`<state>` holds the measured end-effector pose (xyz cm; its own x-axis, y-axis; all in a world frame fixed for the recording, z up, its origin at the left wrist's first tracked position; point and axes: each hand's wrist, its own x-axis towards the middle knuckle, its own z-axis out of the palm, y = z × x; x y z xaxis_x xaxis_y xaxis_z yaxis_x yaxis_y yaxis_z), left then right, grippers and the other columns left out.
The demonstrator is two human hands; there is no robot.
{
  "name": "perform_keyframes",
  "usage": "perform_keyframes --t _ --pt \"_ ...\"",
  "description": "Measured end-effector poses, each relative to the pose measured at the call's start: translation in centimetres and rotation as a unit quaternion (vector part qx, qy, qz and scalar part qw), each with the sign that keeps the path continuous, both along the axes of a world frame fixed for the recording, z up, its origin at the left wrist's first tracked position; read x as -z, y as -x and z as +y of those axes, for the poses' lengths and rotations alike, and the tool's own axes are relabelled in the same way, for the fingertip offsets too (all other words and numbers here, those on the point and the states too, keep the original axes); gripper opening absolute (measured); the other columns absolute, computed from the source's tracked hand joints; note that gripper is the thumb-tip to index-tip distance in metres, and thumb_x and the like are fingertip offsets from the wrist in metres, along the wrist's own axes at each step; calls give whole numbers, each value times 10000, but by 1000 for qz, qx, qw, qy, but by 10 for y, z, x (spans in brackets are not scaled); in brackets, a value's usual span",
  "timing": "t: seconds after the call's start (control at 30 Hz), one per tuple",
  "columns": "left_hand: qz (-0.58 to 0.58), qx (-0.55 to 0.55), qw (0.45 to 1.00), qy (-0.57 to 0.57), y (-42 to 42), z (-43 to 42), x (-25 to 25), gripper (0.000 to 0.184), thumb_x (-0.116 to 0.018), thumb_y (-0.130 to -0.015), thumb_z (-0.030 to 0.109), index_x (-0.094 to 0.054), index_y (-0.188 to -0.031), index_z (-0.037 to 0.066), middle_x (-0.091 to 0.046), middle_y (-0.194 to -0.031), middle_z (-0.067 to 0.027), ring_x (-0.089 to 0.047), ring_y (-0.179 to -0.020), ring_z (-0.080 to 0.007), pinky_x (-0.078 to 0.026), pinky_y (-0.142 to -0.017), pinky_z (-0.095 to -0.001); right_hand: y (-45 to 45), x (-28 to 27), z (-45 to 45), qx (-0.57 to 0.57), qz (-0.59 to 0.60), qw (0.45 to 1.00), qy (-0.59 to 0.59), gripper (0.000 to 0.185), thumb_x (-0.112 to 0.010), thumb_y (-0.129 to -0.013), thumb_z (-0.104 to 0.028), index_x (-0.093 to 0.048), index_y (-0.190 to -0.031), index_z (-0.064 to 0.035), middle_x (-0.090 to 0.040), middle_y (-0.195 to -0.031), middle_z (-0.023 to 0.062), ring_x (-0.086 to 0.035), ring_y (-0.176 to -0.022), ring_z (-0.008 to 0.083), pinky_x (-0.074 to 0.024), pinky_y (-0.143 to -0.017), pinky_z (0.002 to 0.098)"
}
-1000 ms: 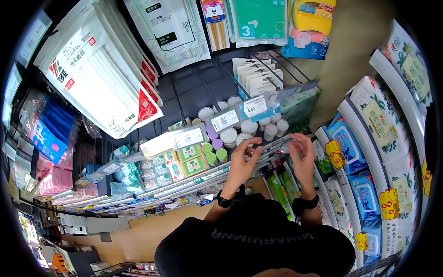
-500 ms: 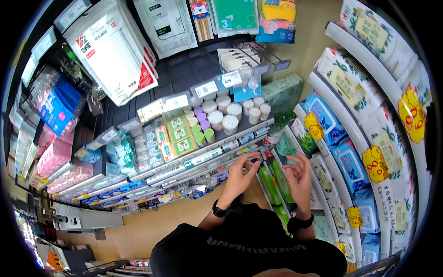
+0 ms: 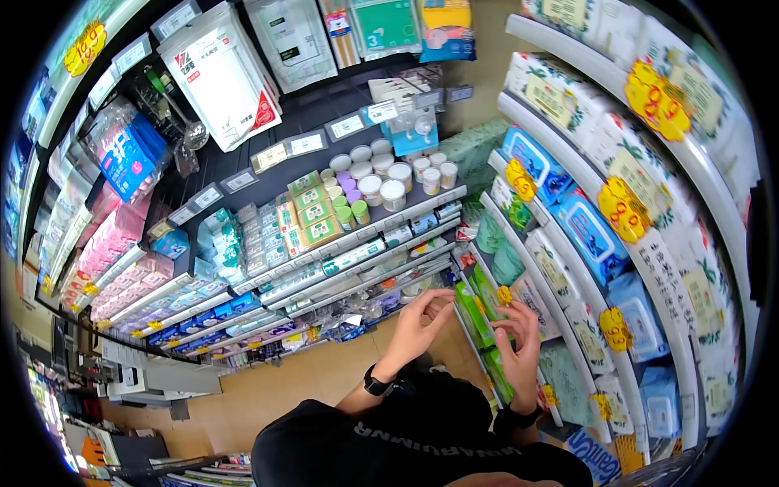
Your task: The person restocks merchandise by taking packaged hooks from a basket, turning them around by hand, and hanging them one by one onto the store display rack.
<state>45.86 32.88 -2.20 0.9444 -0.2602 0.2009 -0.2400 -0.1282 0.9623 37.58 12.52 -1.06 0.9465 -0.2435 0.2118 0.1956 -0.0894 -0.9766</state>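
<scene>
My left hand [image 3: 420,326] is raised over the tiled floor, its fingers loosely bent and apart from the thumb. No item shows in it. My right hand [image 3: 519,341] faces it in front of the right-hand shelves, also with loosely curved fingers and nothing visible in its grasp. Between the two hands, farther below, lie bright green packs [image 3: 473,316] on a low shelf. A small yellow tag [image 3: 505,295] appears just beyond my right fingertips; whether they touch it I cannot tell. Each wrist wears a black band.
Ahead, a shelf holds white-lidded tubs [image 3: 393,195], yellow-green boxes [image 3: 318,215] and hanging white packs [image 3: 219,81]. Shelves on the right carry blue wipes packs [image 3: 591,235] and white tissue packs [image 3: 633,174] with yellow price tags. Tiled floor [image 3: 324,381] lies below.
The view has shifted, so the right shelves sit farther left. Both hands appear slightly lower. A small dark thing seen at my left fingertips earlier no longer shows there.
</scene>
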Motion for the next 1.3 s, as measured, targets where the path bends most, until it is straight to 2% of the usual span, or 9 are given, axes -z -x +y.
perform_keyframes --t 0.2,0.27,0.4,0.47,0.57,0.77,0.87,1.23,1.3 --pt "-18 48 999 6 25 -18 -13 266 -678 -968 87 -672 -1227 25 -720 -1117 -51 -608 -783 -76 -494 -735 -246 40 1 -12 35 -15 999 -5 502 -627 -961 -8 -428 -1422 8 -633 -1270 144 -670 -1032 190 -511 -918 319" --pt "-13 66 998 2 37 -18 -13 265 -682 -963 93 -666 -1220 27 -701 -1075 -57 -590 -741 -102 -491 -691 -253 50 1 -11 35 -17 999 -1 500 -625 -962 -7 -429 -1421 8 -636 -1265 143 -671 -1027 190 -514 -913 319" --pt "-23 59 998 0 64 -8 -9 266 -678 -969 104 -665 -1223 29 -701 -1067 -49 -594 -752 -93 -493 -700 -250 70 -1 -4 26 -19 999 24 499 -623 -959 -2 -431 -1419 9 -639 -1259 146 -678 -1010 190 -521 -895 318" --pt "8 53 999 3 80 1 -11 269 -657 -983 107 -665 -1239 23 -722 -1126 -67 -658 -843 -110 -514 -769 -259 81 -1 -1 16 -19 999 29 500 -623 -960 0 -428 -1420 12 -639 -1256 150 -679 -1007 192 -522 -891 316" --pt "9 37 999 8 100 12 -9 270 -658 -984 109 -662 -1239 19 -724 -1126 -76 -671 -869 -115 -520 -783 -260 99 -3 5 6 -19 999 28 501 -624 -959 4 -426 -1420 19 -639 -1250 159 -681 -1006 196 -523 -889 311" --pt "29 10 999 10 153 23 -13 267 -655 -994 131 -661 -1235 15 -730 -1122 -83 -675 -866 -112 -524 -804 -270 143 -12 15 -5 -14 1000 9 499 -621 -953 23 -428 -1414 29 -637 -1246 169 -682 -1012 199 -523 -894 312" --pt "31 10 998 44 179 20 -7 241 -673 -978 113 -678 -1199 18 -731 -1084 -72 -643 -790 -101 -503 -718 -248 170 -17 16 -5 -11 1000 22 498 -618 -952 30 -429 -1413 30 -642 -1240 171 -682 -1013 199 -525 -897 317" --pt "93 120 987 53 276 -26 1 237 -669 -990 128 -684 -1195 9 -738 -1081 -58 -645 -803 -92 -510 -736 -257 300 -25 0 80 10 997 20 477 -621 -952 20 -449 -1396 27 -674 -1205 170 -692 -999 198 -522 -891 320" --pt "94 147 984 28 285 -38 -5 246 -634 -1017 145 -664 -1216 4 -719 -1144 -79 -684 -896 -138 -540 -839 -288 323 -26 -9 110 5 994 27 475 -626 -950 21 -453 -1392 24 -676 -1199 171 -698 -995 203 -525 -884 323"
